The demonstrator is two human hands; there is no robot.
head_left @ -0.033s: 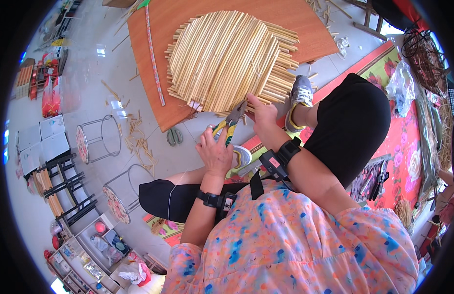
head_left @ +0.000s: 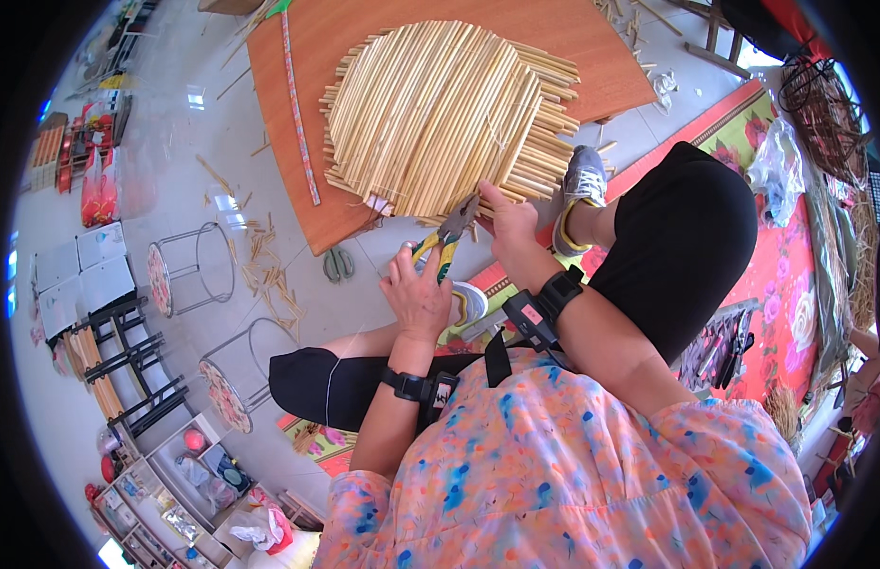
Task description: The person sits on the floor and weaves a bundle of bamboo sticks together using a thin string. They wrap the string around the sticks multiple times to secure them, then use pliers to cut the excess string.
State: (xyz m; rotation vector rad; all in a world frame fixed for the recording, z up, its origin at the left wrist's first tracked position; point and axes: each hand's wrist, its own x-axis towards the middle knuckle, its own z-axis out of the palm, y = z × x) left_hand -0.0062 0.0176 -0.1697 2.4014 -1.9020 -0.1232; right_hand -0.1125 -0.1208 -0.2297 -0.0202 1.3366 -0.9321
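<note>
A round panel of pale reed stalks (head_left: pixel 430 114), laid side by side, rests on a brown wooden board (head_left: pixel 288 171). Its trimmed face is circular, while uneven stalk ends stick out past it, mostly on the right. My left hand (head_left: pixel 416 299) is closed round the yellow-and-green handles of a pair of pliers (head_left: pixel 451 232). The jaws reach the panel's near edge, and what lies between them is too small to make out. Close beside the jaws, my right hand (head_left: pixel 509 220) grips that same edge, its fingers partly hidden under the stalks.
A patterned stick with a green end (head_left: pixel 297 104) lies on the board's left. On the tiled floor are scissors (head_left: pixel 338 265), scattered stalk offcuts (head_left: pixel 269 270) and two round stools (head_left: pixel 222 394). A red floral mat (head_left: pixel 781 284) spreads at right, with a tray of tools (head_left: pixel 715 346).
</note>
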